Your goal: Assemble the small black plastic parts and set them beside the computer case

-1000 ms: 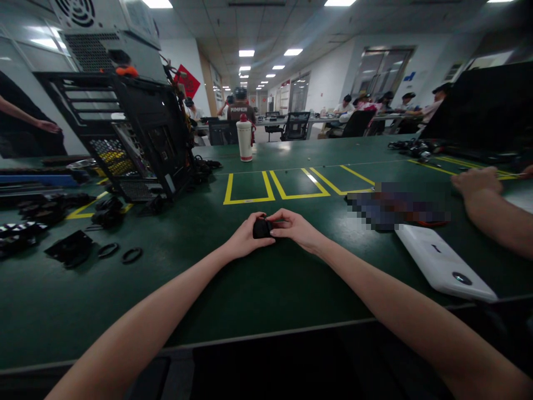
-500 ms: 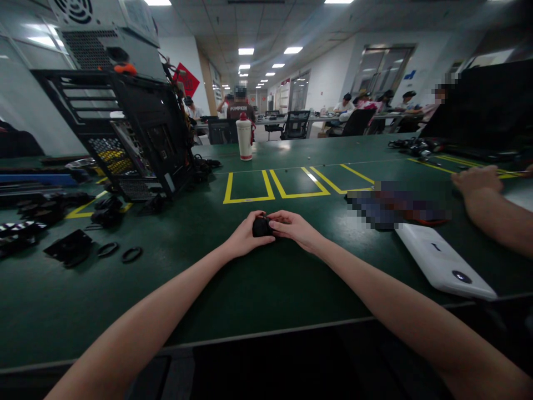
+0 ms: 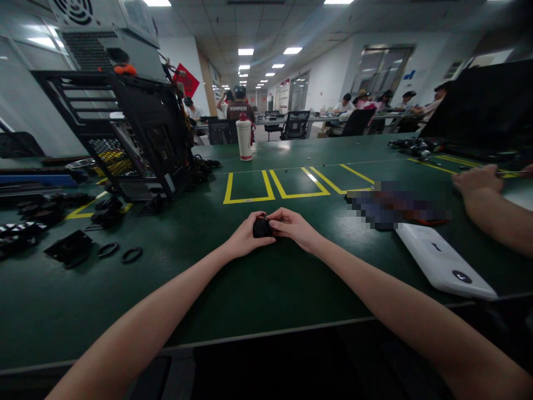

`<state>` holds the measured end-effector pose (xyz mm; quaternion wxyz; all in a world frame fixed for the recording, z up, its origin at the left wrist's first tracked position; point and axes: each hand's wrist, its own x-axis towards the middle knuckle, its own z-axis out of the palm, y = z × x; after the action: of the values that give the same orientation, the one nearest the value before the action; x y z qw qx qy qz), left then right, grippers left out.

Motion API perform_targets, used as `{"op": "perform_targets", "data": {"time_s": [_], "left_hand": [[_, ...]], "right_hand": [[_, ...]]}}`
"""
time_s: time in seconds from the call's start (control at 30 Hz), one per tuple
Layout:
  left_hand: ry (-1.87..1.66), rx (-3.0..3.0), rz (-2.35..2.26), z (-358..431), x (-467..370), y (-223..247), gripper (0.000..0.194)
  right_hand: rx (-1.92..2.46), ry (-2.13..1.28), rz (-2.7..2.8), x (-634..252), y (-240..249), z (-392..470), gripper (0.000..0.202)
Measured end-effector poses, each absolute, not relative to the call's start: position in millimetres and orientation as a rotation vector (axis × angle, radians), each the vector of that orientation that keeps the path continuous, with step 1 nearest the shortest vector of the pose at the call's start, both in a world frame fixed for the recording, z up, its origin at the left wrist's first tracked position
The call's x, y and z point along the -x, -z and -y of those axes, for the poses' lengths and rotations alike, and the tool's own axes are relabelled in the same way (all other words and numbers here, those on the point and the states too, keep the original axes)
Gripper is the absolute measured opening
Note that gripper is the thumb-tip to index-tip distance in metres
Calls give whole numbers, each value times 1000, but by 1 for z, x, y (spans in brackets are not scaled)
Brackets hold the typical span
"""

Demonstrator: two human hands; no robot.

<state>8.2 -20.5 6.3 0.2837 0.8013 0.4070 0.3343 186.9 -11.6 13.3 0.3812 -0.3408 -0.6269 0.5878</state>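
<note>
A small dark rounded object [image 3: 262, 227] is held just above or on the green table [image 3: 266, 300], in the middle of the view. My left hand [image 3: 245, 238] wraps round it from the left, with the thumb along its near side. From the right, my right hand [image 3: 293, 228] pinches at its edge with thumb and fingers. What exactly the right fingertips grip is too small to tell. Yellow tape outlines [image 3: 250, 200] lie on the table beyond both hands.
An open computer case [image 3: 141, 133] stands at the left, near black parts and two black rings [image 3: 132, 255]. A white cup [image 3: 245, 139] stands farther back. At the right are a white device [image 3: 445, 261], a monitor [image 3: 483, 111] and another person's hand [image 3: 478, 180].
</note>
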Motion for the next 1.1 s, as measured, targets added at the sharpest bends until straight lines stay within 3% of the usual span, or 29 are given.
{"op": "perform_targets", "data": {"time_s": [0.2,0.53,0.9,1.1], "left_hand": [[-910,-2120,-1097,21,-8,-7,63],[-912,-2140,-1109,19,-8,-5,63],[-927,-2141,-1086,20,-7,-6,62],[-923,-2118,-1095,21,-8,-7,62]], "right_hand": [[924,-1478,1620,-189,-9,8,36],[913,-1579,1628,-190,-14,12,34],[878,-1477,1658,-188,-17,14,16],[919,-1445,1645,-189,-11,10,41]]}}
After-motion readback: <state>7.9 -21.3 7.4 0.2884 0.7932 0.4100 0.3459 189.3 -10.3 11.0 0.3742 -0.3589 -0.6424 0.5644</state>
